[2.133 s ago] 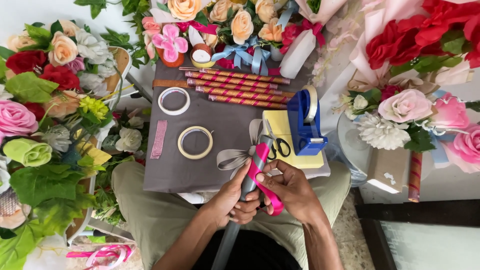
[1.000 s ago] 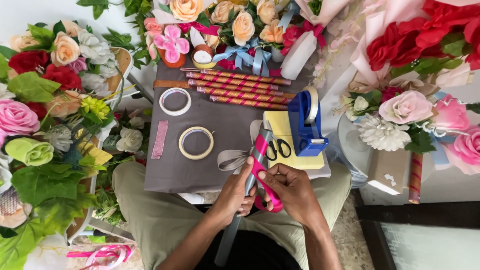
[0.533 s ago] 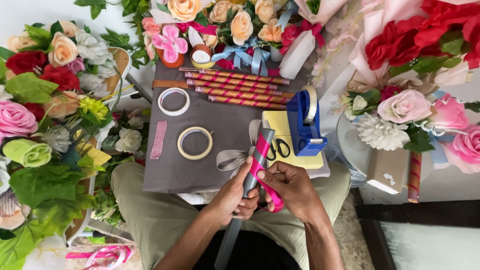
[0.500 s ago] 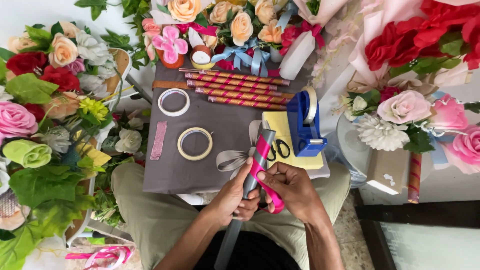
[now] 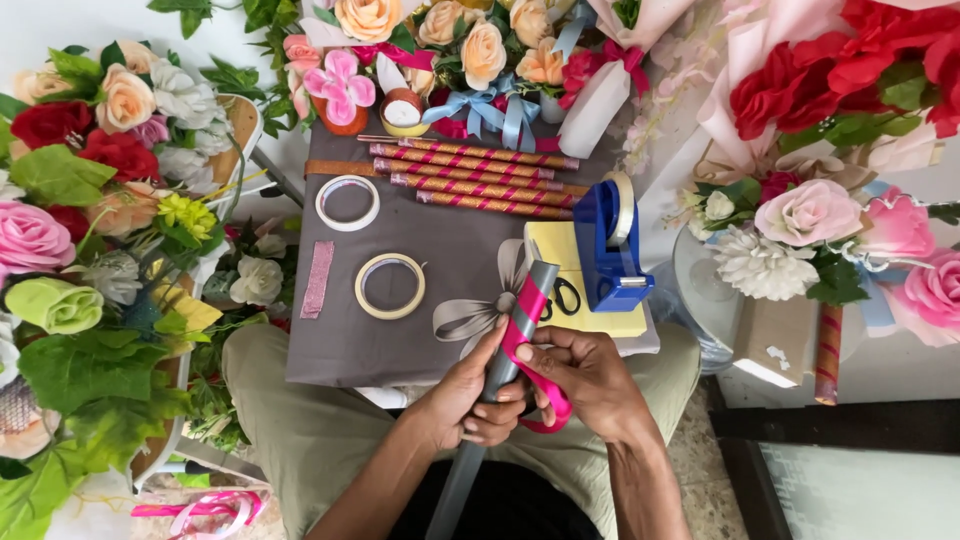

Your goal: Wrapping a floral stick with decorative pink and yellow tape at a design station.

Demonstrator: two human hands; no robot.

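We've wound the pink ribbon (image 5: 528,320) a bit further down the grey stick (image 5: 500,370) since a second ago, left hand (image 5: 462,400) clamped round the stick, right hand (image 5: 585,375) pinching ribbon.

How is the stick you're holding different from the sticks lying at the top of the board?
The grey stick is held in both hands and is only partly wrapped in pink ribbon, tilted toward the person. The four finished sticks lie flat side by side, gold with pink stripes along their whole length. All are long, thin and spiral-striped.
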